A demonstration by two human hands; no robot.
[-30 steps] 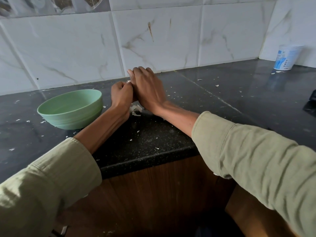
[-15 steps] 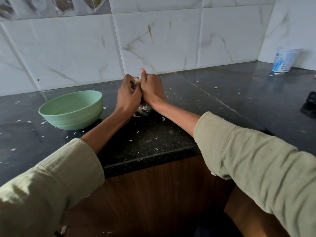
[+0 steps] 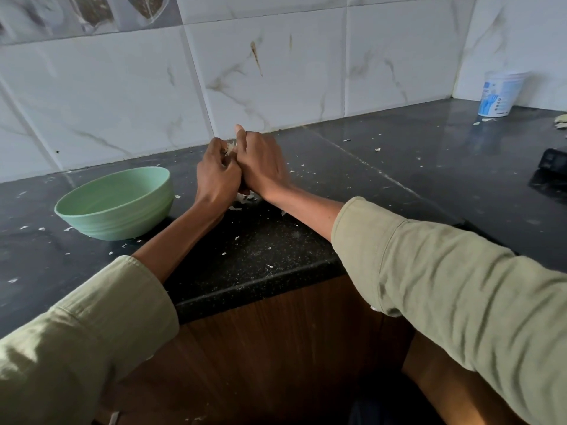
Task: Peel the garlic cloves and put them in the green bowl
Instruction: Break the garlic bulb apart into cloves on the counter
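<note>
Papery garlic skin sat pinched between our left hand and right hand, ready for peeling beside the green bowl.

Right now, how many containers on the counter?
2: green bowl left of the hands; white tub in the far right corner. None seen hidden.

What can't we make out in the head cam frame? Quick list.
- Garlic clove: head view, mostly hidden by both hands; only a papery bit shows.
- Grip of the left hand and right hand: seen from the back, finger contact hidden.
- Pale green round bowl: near wall hides part of its floor.
- Black object: cut by the right edge.
- White tub: print too small.
</note>
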